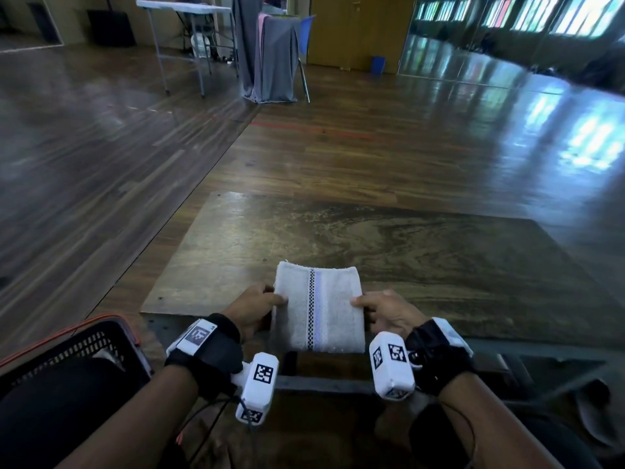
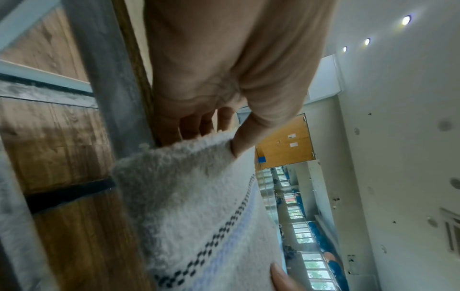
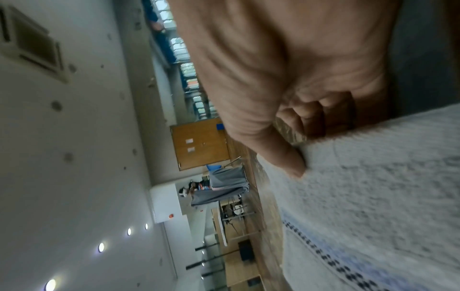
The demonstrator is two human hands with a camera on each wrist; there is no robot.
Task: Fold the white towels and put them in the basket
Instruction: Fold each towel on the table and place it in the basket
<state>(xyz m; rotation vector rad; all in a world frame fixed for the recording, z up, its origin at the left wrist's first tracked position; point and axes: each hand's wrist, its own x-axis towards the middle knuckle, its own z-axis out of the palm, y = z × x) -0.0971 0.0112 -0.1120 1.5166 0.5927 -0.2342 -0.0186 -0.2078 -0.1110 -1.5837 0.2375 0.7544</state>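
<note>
No legible text, brand, number or sign was found in any view. Black-and-white square code markers point(image 1: 263, 373) sat on the white wrist-camera housings behind both hands, and another on the left wrist band point(image 1: 197, 335); they were patterns, not readable characters. Two pale paper notices on the far wooden door point(image 3: 189, 144), well beyond the hands, were too small to read.

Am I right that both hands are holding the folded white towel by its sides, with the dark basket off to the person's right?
Not quite: the basket sits to the person's left, as the head view shows. The left hand and right hand do hold the folded towel by its sides.
</note>
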